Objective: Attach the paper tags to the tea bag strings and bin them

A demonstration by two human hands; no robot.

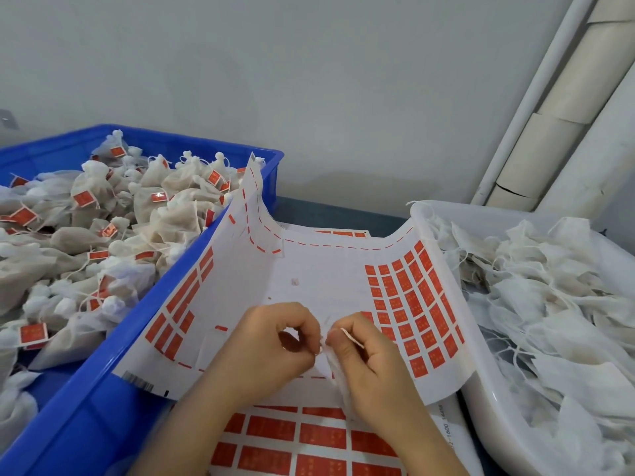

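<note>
Red paper tags in rows on a white sheet, curled up between a blue crate of tagged bags and a white tub of untagged bags. Above the sheet, left hand and right hand, fingertips together, both pinching the top of one tea bag; in the right hand also a small pale slip.

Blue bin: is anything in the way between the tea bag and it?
Nothing solid. The tea bag is held by the right hand; only the sticker sheet curls up against the blue bin rim, and the bin's top is open.
</note>
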